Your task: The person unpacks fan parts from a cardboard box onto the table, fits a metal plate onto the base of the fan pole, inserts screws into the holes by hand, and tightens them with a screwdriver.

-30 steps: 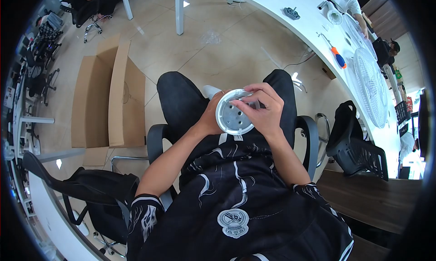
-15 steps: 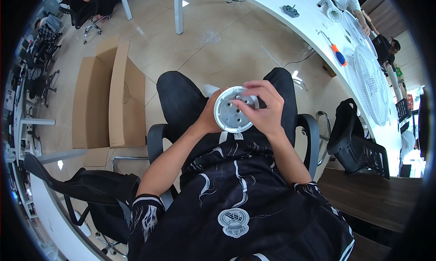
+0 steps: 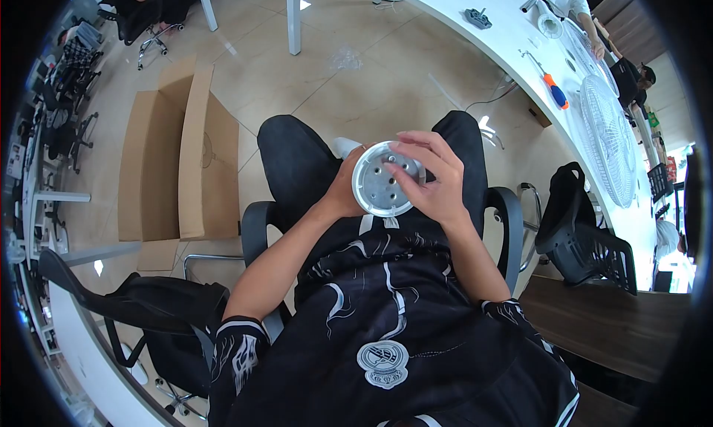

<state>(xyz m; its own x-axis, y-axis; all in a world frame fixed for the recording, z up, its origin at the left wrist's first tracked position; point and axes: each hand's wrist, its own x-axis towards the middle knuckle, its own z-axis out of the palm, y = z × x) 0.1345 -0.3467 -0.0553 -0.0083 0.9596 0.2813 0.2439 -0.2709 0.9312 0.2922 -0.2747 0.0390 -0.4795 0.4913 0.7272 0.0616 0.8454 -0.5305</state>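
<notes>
In front of my lap I hold a round white part, its open end tilted up toward me. Inside it lies a grey metal plate with several small holes or screws. My left hand is wrapped around its left side; most of those fingers are hidden behind it. Over the upper right of the rim, my right hand curves its fingers inward. Its thumb and index tips pinch around a small screw standing on the plate. Contact between those tips and the screw is too small to confirm.
An open cardboard box stands on the floor at left. On the curved white table lie a screwdriver, a white fan grille and a small grey part. Another person's hand is at its far side. Black chairs stand nearby.
The round part and both hands have shifted very slightly to the right in view. My right fingertips stay over the same spot on the plate.
</notes>
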